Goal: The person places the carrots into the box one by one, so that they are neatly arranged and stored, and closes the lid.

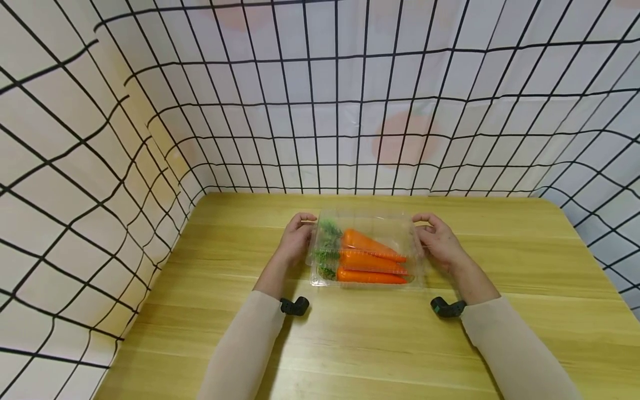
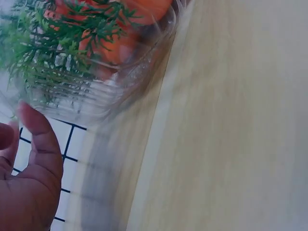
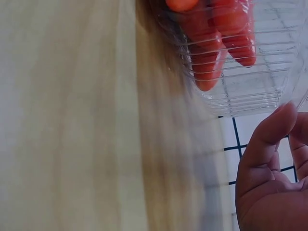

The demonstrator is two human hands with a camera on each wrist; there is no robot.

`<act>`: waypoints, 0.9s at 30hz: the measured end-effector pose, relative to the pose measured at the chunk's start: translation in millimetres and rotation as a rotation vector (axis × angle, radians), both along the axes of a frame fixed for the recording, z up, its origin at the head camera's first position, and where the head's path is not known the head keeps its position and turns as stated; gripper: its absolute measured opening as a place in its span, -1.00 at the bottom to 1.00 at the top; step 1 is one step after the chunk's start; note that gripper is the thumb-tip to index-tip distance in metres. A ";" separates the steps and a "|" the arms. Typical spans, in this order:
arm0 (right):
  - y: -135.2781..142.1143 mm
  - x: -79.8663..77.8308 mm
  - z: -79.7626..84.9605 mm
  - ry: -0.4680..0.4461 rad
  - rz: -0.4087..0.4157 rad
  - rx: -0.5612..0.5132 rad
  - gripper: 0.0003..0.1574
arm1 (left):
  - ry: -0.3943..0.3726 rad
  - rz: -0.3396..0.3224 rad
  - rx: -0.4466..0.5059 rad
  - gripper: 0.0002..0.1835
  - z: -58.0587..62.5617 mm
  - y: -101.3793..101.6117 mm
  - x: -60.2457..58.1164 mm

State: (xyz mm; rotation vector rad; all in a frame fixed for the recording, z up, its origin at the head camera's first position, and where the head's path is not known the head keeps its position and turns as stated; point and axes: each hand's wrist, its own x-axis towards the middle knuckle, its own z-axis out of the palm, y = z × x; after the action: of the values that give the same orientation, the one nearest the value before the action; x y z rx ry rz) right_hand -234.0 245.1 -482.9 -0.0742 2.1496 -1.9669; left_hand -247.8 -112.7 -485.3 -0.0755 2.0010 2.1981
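Note:
A clear plastic container [image 1: 387, 225] sits in the middle of the wooden table, with three orange carrots [image 1: 370, 259] showing through it. Their feathery green tops [image 1: 328, 244] point left and their narrow tips point right. My left hand [image 1: 296, 240] pinches the container's left edge; in the left wrist view its thumb [image 2: 41, 130] is bent up at the ribbed wall. At the opposite end, my right hand [image 1: 440, 243] pinches the right edge. The right wrist view shows that thumb [image 3: 269, 134] on the rim, fingers curled behind it.
The wooden table [image 1: 365, 350] stretches out on all sides of the container. White cloth with a black grid [image 1: 325, 119] rises behind the table and along both sides. A small black device [image 1: 296, 306] is strapped at my left wrist, and another black device [image 1: 446, 307] at my right.

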 end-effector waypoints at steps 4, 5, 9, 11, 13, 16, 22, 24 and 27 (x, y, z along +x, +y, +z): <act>-0.5 4.3 2.7 -0.031 -0.019 -0.032 -0.78 | -0.051 -0.056 0.041 -0.70 3.3 -4.1 4.9; -0.9 5.6 3.9 -0.038 -0.027 -0.040 -0.78 | -0.052 -0.072 0.027 -0.68 5.0 -5.2 6.6; -0.7 11.7 9.8 -0.051 -0.032 -0.011 -0.63 | -0.029 -0.128 -0.022 -0.59 10.0 -9.2 11.8; -0.5 16.7 13.9 -0.038 -0.014 0.062 -0.45 | -0.015 -0.152 -0.035 -0.56 11.7 -11.6 14.2; -0.4 22.3 17.6 -0.024 0.008 0.138 -0.31 | -0.009 -0.167 -0.029 -0.52 13.1 -13.7 16.5; -1.2 32.4 24.0 -0.017 0.039 0.204 -0.19 | 0.000 -0.197 -0.034 -0.47 15.7 -18.1 21.1; 0.4 49.7 33.1 -0.049 0.079 0.217 -0.16 | -0.017 -0.277 -0.106 -0.40 25.4 -27.5 29.8; 1.0 54.9 35.1 -0.053 0.099 0.208 -0.16 | -0.025 -0.315 -0.128 -0.36 29.1 -30.8 32.8; 2.7 63.6 38.3 -0.063 0.130 0.191 -0.15 | -0.046 -0.369 -0.168 -0.30 34.9 -35.7 38.8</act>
State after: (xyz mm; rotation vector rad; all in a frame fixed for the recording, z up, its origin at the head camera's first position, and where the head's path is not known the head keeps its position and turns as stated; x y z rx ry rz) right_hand -170.4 247.7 -444.6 -0.1151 2.2204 -1.6646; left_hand -209.1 -148.3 -450.3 0.2042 1.9823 1.7863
